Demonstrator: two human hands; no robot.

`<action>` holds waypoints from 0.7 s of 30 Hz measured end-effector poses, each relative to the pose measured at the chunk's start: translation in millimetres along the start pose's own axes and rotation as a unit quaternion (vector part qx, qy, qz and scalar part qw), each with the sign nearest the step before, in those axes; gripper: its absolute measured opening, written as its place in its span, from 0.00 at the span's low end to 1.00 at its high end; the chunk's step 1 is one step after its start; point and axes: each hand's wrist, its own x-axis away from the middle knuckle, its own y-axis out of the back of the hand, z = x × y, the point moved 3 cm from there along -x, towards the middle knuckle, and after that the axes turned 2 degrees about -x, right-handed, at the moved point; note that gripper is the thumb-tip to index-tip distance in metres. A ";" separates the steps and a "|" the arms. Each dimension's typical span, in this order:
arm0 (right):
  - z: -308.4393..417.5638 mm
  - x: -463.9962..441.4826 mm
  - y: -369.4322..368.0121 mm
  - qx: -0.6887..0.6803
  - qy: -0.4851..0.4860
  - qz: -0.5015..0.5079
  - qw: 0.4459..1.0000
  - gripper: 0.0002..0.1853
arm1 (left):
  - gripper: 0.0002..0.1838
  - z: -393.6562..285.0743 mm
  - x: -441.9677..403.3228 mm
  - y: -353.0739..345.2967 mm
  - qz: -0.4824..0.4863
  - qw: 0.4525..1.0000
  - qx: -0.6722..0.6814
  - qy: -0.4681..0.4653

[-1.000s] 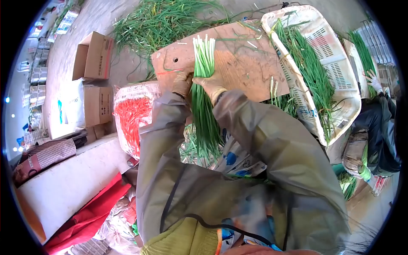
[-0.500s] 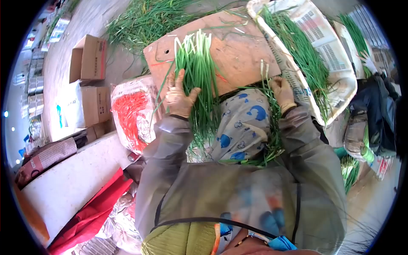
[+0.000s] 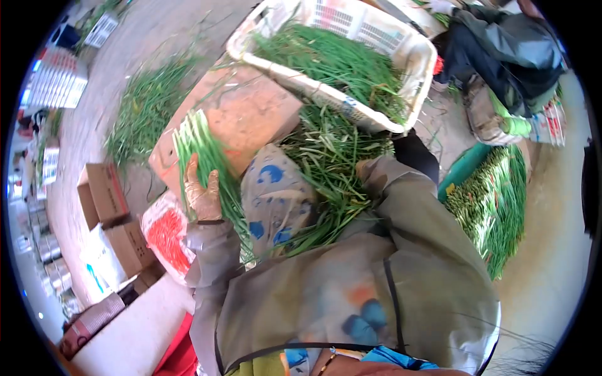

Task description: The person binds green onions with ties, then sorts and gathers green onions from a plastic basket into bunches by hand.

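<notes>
A bunch of chives with white ends lies on a reddish-brown board, its green leaves trailing down toward my lap. My left hand, gloved, rests on the bunch's left side with thumb and fingers apart. Loose, tangled greens cover my right thigh. My right hand is at the right edge of this pile; only a small part shows beside the sleeve, and its fingers are hidden. A patterned cloth covers my knee, left of the pile.
Behind the board stands a white plastic basket of chives. More greens lie on the floor at left. Red ties sit on a sack near cardboard boxes. Stacked chives are at right, below another person.
My view has turned right, so the board and basket appear further left. My right hand has moved from the board's right edge back to the loose greens. My left hand stays on the bunch.
</notes>
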 end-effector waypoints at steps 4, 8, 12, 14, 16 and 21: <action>15.2 20.9 16.2 0.087 0.074 0.100 0.988 0.16 | 0.19 -110.6 -22.2 -75.2 0.039 0.973 0.070 -0.216; 8.7 26.0 168.9 -0.044 0.046 -0.143 0.988 0.18 | 0.19 -166.7 -33.6 -171.1 0.251 0.929 0.158 -0.222; -83.8 -34.6 207.2 0.102 -0.168 -0.045 0.979 0.40 | 0.19 -152.0 -22.8 -228.8 0.360 0.905 0.159 -0.162; -100.3 -54.0 183.7 0.195 -0.141 -0.045 0.970 0.36 | 0.20 -128.3 -17.3 -246.1 0.398 0.904 0.043 -0.151; -109.2 -75.2 160.5 0.184 -0.128 -0.045 0.974 0.32 | 0.20 -127.2 -24.0 -251.8 0.408 0.896 0.035 -0.173; -124.9 -97.8 154.5 0.134 -0.107 -0.026 0.985 0.23 | 0.19 -125.0 -37.4 -258.3 0.395 0.905 0.108 -0.115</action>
